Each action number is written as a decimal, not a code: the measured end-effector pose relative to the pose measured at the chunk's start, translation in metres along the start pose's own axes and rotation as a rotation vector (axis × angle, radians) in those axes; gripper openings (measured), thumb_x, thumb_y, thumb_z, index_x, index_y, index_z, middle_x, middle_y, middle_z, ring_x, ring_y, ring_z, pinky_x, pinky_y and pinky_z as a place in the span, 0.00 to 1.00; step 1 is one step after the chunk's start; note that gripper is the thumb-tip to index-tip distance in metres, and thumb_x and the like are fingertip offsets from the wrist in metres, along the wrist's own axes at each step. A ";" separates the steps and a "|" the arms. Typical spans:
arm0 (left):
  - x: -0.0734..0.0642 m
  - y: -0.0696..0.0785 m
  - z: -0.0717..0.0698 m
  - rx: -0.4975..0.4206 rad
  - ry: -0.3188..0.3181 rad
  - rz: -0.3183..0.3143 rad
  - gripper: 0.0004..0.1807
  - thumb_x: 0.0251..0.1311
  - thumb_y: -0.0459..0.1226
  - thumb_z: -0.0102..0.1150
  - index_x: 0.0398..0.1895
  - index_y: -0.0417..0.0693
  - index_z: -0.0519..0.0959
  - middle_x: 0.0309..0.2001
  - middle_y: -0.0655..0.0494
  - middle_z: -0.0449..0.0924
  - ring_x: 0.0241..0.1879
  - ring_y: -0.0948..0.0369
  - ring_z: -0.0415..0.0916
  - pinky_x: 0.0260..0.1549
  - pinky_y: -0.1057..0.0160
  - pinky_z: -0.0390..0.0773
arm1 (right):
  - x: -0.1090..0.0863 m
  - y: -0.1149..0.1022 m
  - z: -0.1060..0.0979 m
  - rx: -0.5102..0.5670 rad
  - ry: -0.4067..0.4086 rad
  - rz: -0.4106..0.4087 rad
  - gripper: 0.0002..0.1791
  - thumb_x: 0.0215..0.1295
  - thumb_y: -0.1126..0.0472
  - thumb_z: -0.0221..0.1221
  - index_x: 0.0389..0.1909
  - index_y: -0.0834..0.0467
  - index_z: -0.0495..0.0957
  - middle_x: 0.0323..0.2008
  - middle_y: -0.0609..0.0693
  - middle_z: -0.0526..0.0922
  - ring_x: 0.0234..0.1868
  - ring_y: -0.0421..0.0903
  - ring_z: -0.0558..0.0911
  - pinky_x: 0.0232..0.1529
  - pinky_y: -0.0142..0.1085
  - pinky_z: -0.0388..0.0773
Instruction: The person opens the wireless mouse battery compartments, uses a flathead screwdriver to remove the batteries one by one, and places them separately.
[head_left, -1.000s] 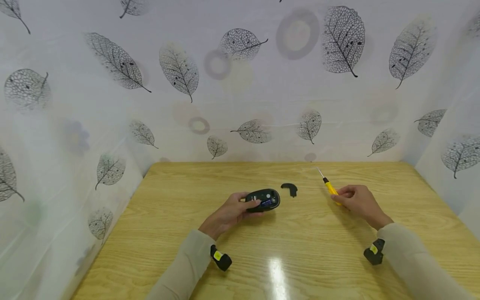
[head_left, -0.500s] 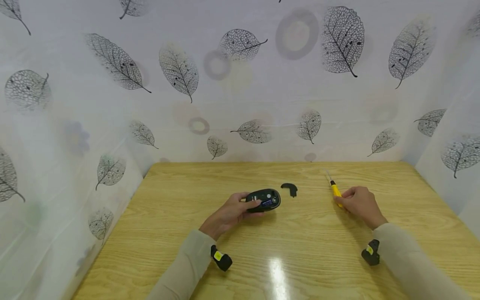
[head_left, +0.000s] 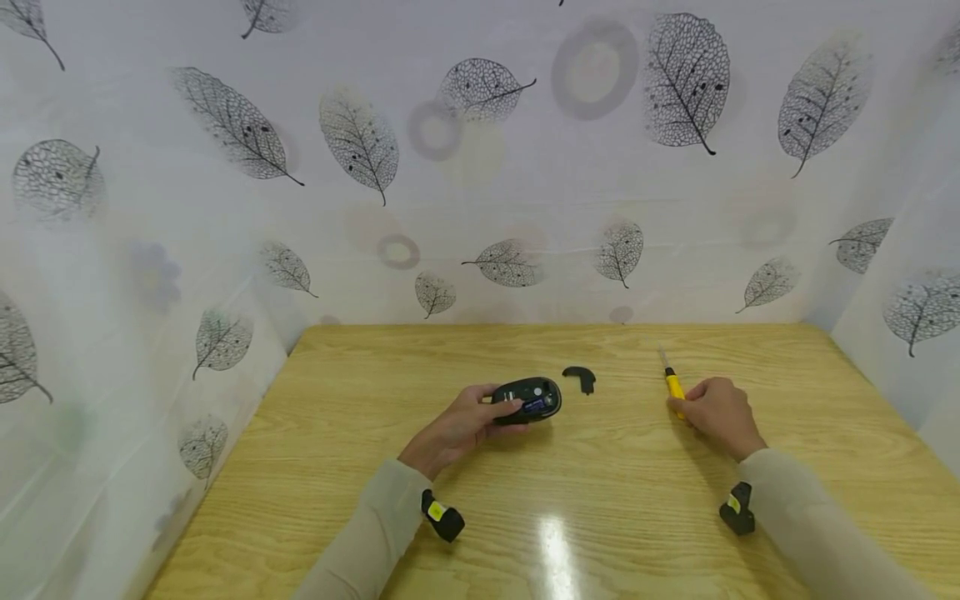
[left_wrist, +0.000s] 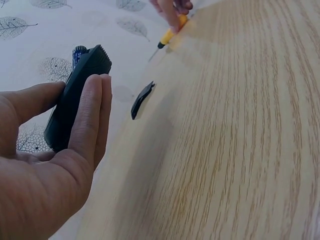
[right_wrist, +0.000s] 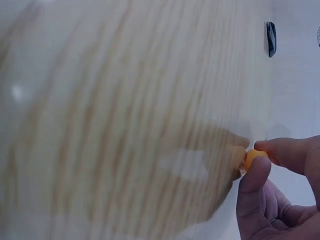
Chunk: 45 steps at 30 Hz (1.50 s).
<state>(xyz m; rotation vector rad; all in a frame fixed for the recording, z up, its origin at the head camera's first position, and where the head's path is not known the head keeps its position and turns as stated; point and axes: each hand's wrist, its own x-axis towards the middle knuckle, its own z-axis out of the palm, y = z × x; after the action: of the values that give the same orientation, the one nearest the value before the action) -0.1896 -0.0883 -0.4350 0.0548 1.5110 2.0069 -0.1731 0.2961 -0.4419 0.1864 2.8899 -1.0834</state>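
Observation:
In the head view my left hand point(head_left: 461, 417) holds a black computer mouse point(head_left: 517, 396) with its underside up and the battery compartment uncovered. The thumb lies across the underside beside a dark blue battery point(head_left: 536, 405). In the left wrist view the battery point(left_wrist: 78, 54) sticks up from the mouse point(left_wrist: 75, 100). My right hand point(head_left: 722, 415) pinches a slim pick point(head_left: 675, 392) by its yellow handle; its thin metal shaft points away from me. In the right wrist view the handle end point(right_wrist: 256, 159) is low over the table; contact is unclear.
A curved black battery cover point(head_left: 581, 379) lies on the wooden table point(head_left: 600, 500), between the mouse and the pick. Leaf-patterned sheeting point(head_left: 525, 183) stands behind the table and along both sides. Each wrist carries a small black camera.
My right hand has moved slightly toward me and the pick has turned to point more directly away, its tip shifting right. My left hand and the mouse stay nearly still.

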 end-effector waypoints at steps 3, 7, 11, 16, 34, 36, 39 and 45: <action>0.000 0.000 0.000 0.002 0.002 0.001 0.33 0.69 0.33 0.62 0.72 0.32 0.62 0.64 0.33 0.69 0.55 0.42 0.80 0.54 0.57 0.82 | 0.000 0.000 0.000 -0.016 0.004 0.008 0.18 0.66 0.56 0.66 0.33 0.71 0.81 0.20 0.50 0.82 0.21 0.45 0.79 0.23 0.37 0.76; 0.000 0.001 0.000 0.004 0.003 0.003 0.33 0.69 0.34 0.62 0.72 0.32 0.62 0.64 0.33 0.69 0.55 0.43 0.81 0.54 0.57 0.82 | 0.001 -0.001 0.000 -0.034 0.007 0.014 0.19 0.66 0.55 0.66 0.34 0.71 0.81 0.21 0.50 0.82 0.23 0.46 0.79 0.23 0.37 0.74; -0.001 0.001 0.000 0.001 0.000 0.003 0.33 0.69 0.34 0.63 0.72 0.32 0.62 0.64 0.33 0.69 0.54 0.44 0.81 0.54 0.57 0.82 | 0.001 0.000 -0.001 -0.034 0.006 0.012 0.21 0.65 0.54 0.67 0.36 0.72 0.82 0.22 0.51 0.83 0.24 0.46 0.78 0.24 0.37 0.74; -0.001 0.001 -0.001 -0.002 -0.006 0.008 0.33 0.69 0.33 0.63 0.72 0.31 0.62 0.64 0.33 0.68 0.55 0.43 0.81 0.54 0.57 0.81 | 0.001 0.000 -0.003 -0.038 -0.025 0.010 0.26 0.65 0.50 0.67 0.41 0.74 0.80 0.23 0.52 0.83 0.24 0.46 0.79 0.25 0.37 0.76; -0.001 0.002 0.000 0.002 -0.001 0.010 0.34 0.69 0.34 0.63 0.73 0.32 0.61 0.64 0.33 0.69 0.56 0.41 0.79 0.54 0.58 0.82 | 0.002 -0.024 -0.021 -0.032 0.031 -0.130 0.25 0.71 0.50 0.63 0.46 0.72 0.79 0.40 0.65 0.83 0.37 0.57 0.82 0.36 0.50 0.82; -0.001 0.002 0.000 -0.004 -0.002 0.012 0.34 0.69 0.34 0.63 0.73 0.32 0.61 0.64 0.33 0.69 0.57 0.41 0.79 0.54 0.58 0.81 | 0.002 -0.033 -0.021 -0.004 0.030 -0.145 0.24 0.71 0.51 0.63 0.47 0.72 0.79 0.41 0.65 0.83 0.38 0.57 0.82 0.37 0.49 0.82; -0.001 0.002 0.001 -0.009 -0.003 0.016 0.34 0.69 0.34 0.63 0.73 0.32 0.61 0.64 0.34 0.68 0.57 0.41 0.79 0.55 0.57 0.81 | 0.002 -0.047 -0.019 0.017 0.030 -0.175 0.22 0.72 0.52 0.62 0.48 0.71 0.79 0.42 0.65 0.83 0.41 0.58 0.82 0.40 0.49 0.82; -0.002 0.003 0.002 -0.011 -0.003 0.019 0.33 0.69 0.34 0.63 0.73 0.32 0.62 0.65 0.34 0.68 0.58 0.40 0.78 0.55 0.57 0.81 | 0.000 -0.071 -0.012 0.063 0.018 -0.222 0.22 0.73 0.52 0.62 0.52 0.68 0.81 0.46 0.62 0.83 0.47 0.59 0.82 0.46 0.52 0.82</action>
<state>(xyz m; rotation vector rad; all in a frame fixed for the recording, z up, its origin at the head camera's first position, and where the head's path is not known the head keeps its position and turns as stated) -0.1886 -0.0880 -0.4315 0.0678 1.5024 2.0291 -0.1821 0.2512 -0.3865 -0.1266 2.9487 -1.2104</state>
